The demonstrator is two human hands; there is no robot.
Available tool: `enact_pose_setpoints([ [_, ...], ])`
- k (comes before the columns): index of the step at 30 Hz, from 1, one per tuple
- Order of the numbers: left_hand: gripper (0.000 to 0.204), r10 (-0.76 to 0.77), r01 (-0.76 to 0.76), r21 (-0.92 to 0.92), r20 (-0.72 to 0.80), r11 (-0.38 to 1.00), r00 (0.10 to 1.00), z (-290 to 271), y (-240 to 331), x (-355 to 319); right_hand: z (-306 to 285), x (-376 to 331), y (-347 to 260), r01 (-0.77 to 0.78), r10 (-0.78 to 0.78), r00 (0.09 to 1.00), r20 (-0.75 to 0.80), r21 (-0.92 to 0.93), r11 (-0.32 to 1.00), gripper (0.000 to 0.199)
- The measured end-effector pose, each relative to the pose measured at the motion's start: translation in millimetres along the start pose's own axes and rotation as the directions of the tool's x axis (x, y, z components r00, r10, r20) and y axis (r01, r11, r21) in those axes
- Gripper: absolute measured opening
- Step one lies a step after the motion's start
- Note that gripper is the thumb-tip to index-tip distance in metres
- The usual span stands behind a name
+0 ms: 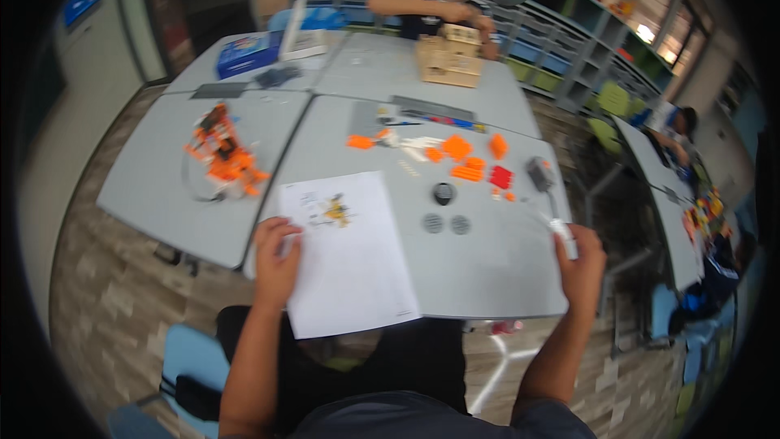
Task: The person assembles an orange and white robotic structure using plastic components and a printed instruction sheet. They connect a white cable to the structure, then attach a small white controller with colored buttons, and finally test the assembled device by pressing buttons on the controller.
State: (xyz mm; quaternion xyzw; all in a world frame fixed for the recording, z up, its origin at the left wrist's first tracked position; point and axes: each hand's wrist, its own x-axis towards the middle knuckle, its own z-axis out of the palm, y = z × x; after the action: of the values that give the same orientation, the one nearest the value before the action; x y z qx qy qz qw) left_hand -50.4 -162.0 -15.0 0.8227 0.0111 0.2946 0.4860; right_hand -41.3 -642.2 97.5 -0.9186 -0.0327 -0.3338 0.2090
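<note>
Paper sheet (351, 254) with a small printed picture lies at the near left corner of the grey surface (496, 264), overhanging its near edge. Left hand (276, 264) rests flat on the sheet's left edge, fingers spread, closed on nothing. Right hand (581, 264) sits at the near right corner, its grip curled around a small white piece (565, 237). Orange and red building parts (467, 158) lie scattered toward the far edge; two grey discs (446, 223) and a black wheel (443, 193) sit mid-surface. An orange model (221, 154) stands on the neighbouring surface to the left.
</note>
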Motion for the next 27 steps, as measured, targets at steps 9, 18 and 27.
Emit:
enact_pose_setpoints([
  [9, 0.014, -0.007, 0.01, -0.068, 0.035, 0.998, 0.999, -0.3, 3.9, -1.6, 24.2, 13.9, -14.0, 0.114, 0.23, 0.932, -0.28, 0.829, 0.547, 0.038],
  [18, 0.022, 0.02, -0.014, -0.031, 0.178, 0.999, 0.984, -0.3, 20.5, 0.6, 106.3, -21.3, -117.2, 0.022, -0.447, 0.817, 0.364, 0.756, 0.655, 0.03],
  [27, 0.053, 0.297, -0.492, 0.25, 0.547, 0.834, 0.782, 0.6, 35.4, 1.2, 108.4, -18.6, -104.3, 0.464, -0.679, 0.554, 0.482, 0.498, 0.732, 0.031],
])
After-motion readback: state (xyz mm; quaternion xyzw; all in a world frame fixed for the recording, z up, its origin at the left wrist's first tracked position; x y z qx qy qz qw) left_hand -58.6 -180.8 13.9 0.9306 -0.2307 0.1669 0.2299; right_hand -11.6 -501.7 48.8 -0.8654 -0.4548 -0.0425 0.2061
